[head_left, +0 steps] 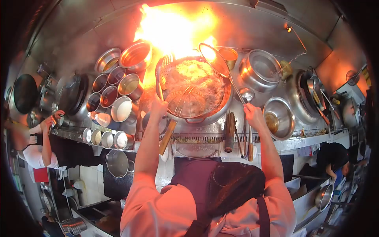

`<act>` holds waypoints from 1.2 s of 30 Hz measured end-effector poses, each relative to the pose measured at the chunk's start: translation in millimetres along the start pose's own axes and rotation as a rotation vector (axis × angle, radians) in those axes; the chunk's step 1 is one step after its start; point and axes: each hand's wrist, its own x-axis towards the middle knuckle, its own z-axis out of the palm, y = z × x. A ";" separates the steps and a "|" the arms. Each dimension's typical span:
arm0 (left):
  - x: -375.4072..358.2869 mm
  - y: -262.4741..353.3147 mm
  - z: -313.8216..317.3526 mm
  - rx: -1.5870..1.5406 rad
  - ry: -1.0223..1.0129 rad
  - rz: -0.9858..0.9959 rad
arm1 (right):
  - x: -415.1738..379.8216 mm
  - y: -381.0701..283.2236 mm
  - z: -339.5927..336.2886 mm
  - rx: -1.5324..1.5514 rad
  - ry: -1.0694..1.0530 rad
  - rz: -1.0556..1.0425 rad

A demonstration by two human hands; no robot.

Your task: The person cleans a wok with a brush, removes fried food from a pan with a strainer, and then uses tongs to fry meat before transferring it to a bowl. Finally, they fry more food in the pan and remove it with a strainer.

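Observation:
A large wok [228,103] of bubbling, foamy liquid sits on the range in front of me. My left hand [159,110] is closed round the handle of a perforated skimmer [166,70], whose head is at the wok's left rim. In my right hand [254,116] is the long handle of a round strainer [214,59], held over the wok's far right side. Its bowl is washed out by glare. Between my hands, a wire-mesh skimmer [185,102] lies across the wok's near edge, its wooden handle pointing towards me.
Tall flames [173,29] rise behind the wok. Several seasoning pots [121,109] stand left, with a large metal pot [260,71] and a steel bowl [279,118] right. A bamboo brush [229,132] stands by the front ledge. Other people [39,152] are at both sides.

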 end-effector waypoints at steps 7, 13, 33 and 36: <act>23.7 17.7 13.7 -0.073 -0.103 -0.017 | 23.8 34.3 36.9 0.179 -0.175 0.170; 5.9 76.0 29.2 -0.282 -0.261 -0.089 | 33.1 25.1 104.2 1.172 -0.443 0.460; -14.8 46.8 50.9 -1.250 -0.414 -0.399 | 28.6 -42.2 76.0 0.115 0.172 -0.384; -13.5 36.0 44.5 -1.375 -0.511 -0.491 | 23.0 -62.4 54.5 0.230 0.071 -0.166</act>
